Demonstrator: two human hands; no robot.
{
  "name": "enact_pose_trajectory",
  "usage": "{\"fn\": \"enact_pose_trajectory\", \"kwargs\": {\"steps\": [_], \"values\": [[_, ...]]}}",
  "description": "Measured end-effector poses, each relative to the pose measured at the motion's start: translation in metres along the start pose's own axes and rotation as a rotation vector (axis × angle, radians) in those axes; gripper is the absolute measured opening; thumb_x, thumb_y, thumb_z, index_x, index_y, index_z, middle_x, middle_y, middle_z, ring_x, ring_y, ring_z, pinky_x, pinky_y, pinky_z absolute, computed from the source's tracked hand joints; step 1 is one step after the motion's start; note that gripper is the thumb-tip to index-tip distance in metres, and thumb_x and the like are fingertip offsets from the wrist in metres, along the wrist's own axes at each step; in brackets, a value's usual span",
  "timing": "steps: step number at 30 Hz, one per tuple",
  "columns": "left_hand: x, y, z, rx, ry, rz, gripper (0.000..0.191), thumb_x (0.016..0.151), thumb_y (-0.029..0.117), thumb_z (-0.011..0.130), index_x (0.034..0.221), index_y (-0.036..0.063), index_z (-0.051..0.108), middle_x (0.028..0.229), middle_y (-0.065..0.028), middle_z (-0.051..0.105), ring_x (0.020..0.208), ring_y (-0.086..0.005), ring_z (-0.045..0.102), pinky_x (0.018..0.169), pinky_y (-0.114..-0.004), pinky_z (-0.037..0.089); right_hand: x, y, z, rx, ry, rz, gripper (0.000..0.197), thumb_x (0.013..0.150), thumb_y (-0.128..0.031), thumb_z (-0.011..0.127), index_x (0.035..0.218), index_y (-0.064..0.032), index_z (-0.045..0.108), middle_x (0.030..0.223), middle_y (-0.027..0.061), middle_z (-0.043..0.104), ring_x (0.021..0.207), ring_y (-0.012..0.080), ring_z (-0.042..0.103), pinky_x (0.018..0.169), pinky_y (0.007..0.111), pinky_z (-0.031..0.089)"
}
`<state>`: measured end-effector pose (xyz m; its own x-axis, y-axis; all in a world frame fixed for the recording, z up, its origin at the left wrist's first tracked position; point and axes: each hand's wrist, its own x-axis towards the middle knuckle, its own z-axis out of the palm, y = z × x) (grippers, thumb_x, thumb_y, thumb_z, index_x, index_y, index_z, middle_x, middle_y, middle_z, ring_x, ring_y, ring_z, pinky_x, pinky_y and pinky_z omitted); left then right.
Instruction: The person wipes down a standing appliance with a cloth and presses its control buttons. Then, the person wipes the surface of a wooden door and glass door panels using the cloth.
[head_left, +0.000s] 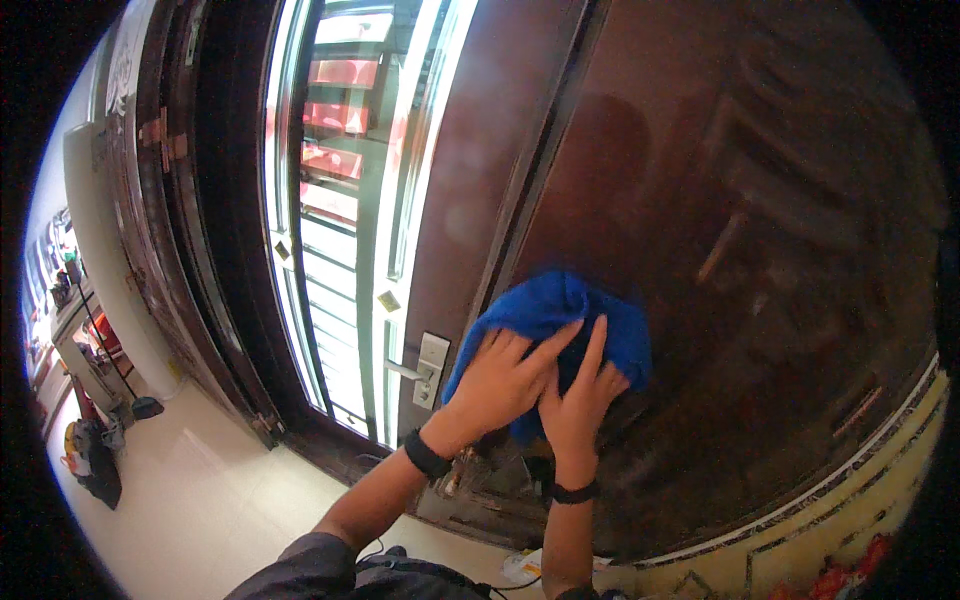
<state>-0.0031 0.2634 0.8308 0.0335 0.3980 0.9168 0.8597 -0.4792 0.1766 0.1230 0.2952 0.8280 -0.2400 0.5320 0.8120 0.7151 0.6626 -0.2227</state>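
Observation:
A blue cloth (626, 330) lies spread against a dark brown door panel (645, 187). My left hand (499, 382) presses on the cloth's left part, with its fingers spread. Close beside it, my right hand (581, 401) rests on the cloth's lower right part, index finger pointing up. The two hands nearly touch at the thumbs. Both wrists wear black bands. Left of the cloth is a metal door handle (409, 370) on its plate.
Left of the handle stands a tall glazed panel with metal bars (330, 247). Further left are a dark door frame, a long-handled dustpan (147, 407) and a dark bag (97, 465) on the pale floor (202, 480). A patterned border runs at lower right.

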Motion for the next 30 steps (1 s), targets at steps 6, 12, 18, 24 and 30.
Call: {"fn": "enact_pose_trajectory", "kwargs": {"steps": [6, 12, 18, 24, 30], "values": [[-0.034, -0.029, 0.024, 0.136, -0.197, -0.001, 0.046, 0.079, 0.018, 0.058, 0.124, 0.0274, 0.056, 0.120, -0.0069, 0.058, 0.104, -0.0268, 0.057, 0.083, -0.042, 0.045, -0.021, 0.023, 0.027, -0.093, 0.040, -0.050, 0.072, 0.087, -0.034, 0.059, 0.144, -0.0058, 0.024, 0.129, 0.0279, 0.039, 0.123, 0.0442, 0.033, 0.105, 0.057, 0.015], [-0.092, -0.049, 0.059, 0.293, -0.253, -0.045, 0.044, 0.084, 0.036, 0.054, 0.128, 0.0342, 0.052, 0.134, -0.0021, 0.050, 0.123, -0.0272, 0.044, 0.097, -0.049, 0.032, -0.057, 0.039, 0.050, -0.181, -0.128, 0.129, 0.082, 0.085, -0.044, 0.059, 0.144, -0.0030, 0.020, 0.132, 0.0304, 0.037, 0.126, 0.0473, 0.030, 0.105, 0.061, 0.012], [-0.127, -0.064, 0.082, 0.219, -0.223, -0.111, 0.040, 0.083, 0.045, 0.054, 0.122, 0.0323, 0.057, 0.132, -0.0005, 0.051, 0.121, -0.0249, 0.044, 0.098, -0.047, 0.028, -0.080, 0.051, 0.074, -0.220, -0.023, 0.000, 0.086, 0.084, -0.044, 0.058, 0.144, -0.0003, 0.014, 0.134, 0.0320, 0.034, 0.128, 0.0490, 0.026, 0.105, 0.062, 0.008], [-0.146, -0.066, 0.091, 0.204, -0.247, -0.173, 0.041, 0.082, 0.047, 0.054, 0.119, 0.0296, 0.058, 0.128, 0.0010, 0.053, 0.116, -0.0238, 0.047, 0.096, -0.049, 0.028, -0.093, 0.038, 0.082, -0.067, -0.139, 0.202, 0.087, 0.085, -0.043, 0.058, 0.144, 0.0000, 0.012, 0.135, 0.0325, 0.032, 0.128, 0.0492, 0.026, 0.105, 0.063, 0.007], [-0.161, -0.068, 0.102, 0.287, -0.136, -0.150, 0.043, 0.080, 0.050, 0.055, 0.118, 0.0302, 0.058, 0.121, 0.0023, 0.058, 0.111, -0.0241, 0.050, 0.095, -0.052, 0.028, -0.102, 0.030, 0.076, -0.011, -0.210, 0.351, 0.086, 0.085, -0.041, 0.059, 0.145, -0.0018, 0.011, 0.134, 0.0315, 0.032, 0.129, 0.0483, 0.024, 0.106, 0.062, 0.006]]}}
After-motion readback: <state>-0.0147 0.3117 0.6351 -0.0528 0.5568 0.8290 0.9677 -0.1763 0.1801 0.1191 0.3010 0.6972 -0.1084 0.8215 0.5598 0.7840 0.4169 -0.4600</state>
